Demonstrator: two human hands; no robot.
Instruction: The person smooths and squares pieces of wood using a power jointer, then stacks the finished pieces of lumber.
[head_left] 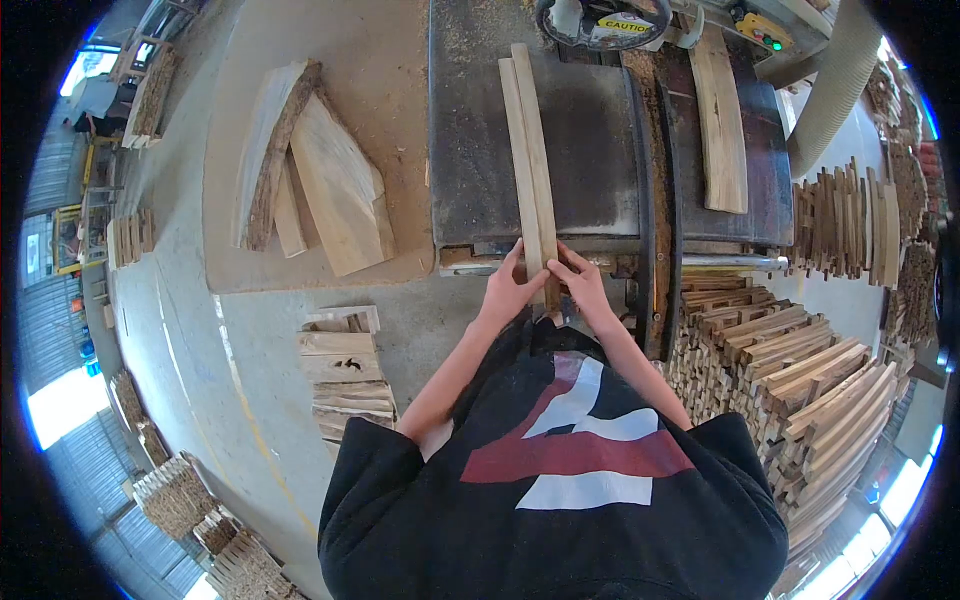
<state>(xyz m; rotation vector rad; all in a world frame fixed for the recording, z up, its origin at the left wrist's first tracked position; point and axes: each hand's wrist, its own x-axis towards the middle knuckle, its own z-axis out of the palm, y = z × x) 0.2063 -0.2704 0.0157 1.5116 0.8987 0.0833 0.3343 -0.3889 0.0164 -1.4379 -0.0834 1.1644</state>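
Note:
Two long, narrow wood strips (531, 150) lie side by side on the dark saw table (590, 150), their near ends reaching past its front edge toward my body. My left hand (511, 290) is closed round the left side of these ends, thumb pointing inward. From the right, my right hand (582, 283) grips the same ends, fingers bent over them. The far ends rest flat on the table, slightly apart from each other at the tip. My palms and some fingertips are hidden.
A saw guard with a caution label (620, 24) overhangs the far edge. A board (722, 130) lies right of the fence rail (660, 200). Rough slabs (335, 185) lie on the left board. Stacked strips (800, 370) stand right; more wood pieces (345, 360) are at left.

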